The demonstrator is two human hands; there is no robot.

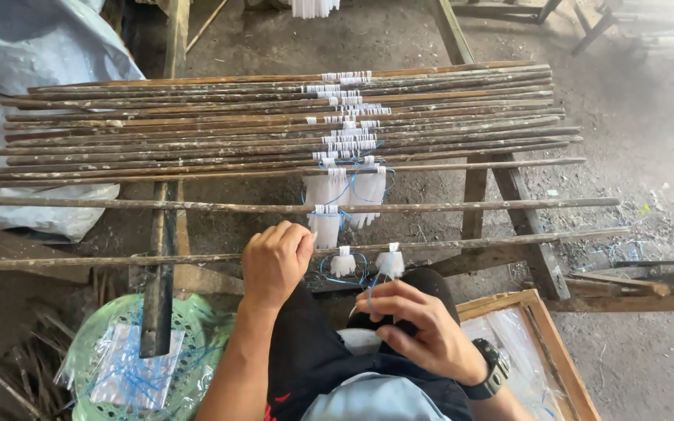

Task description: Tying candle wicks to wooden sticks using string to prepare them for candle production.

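My left hand (pixel 276 261) is closed around the nearest long wooden stick (pixel 509 242), just left of two small white tufts (pixel 343 263) that hang from it on blue string. Below them, over my dark trousers, my right hand (pixel 419 329) pinches a thin blue string (pixel 369 290) leading up to the right tuft (pixel 390 262). A watch sits on that wrist. Further back, bundles of white strands (pixel 349 195) hang from other sticks.
Many long dark sticks (pixel 196 125) lie side by side across a wooden rack (pixel 524 226). A green basket (pixel 196 327) with plastic and blue strings sits lower left. A wooden-framed tray (pixel 563 351) lies lower right. A blue tarpaulin (pixel 33 70) covers the left.
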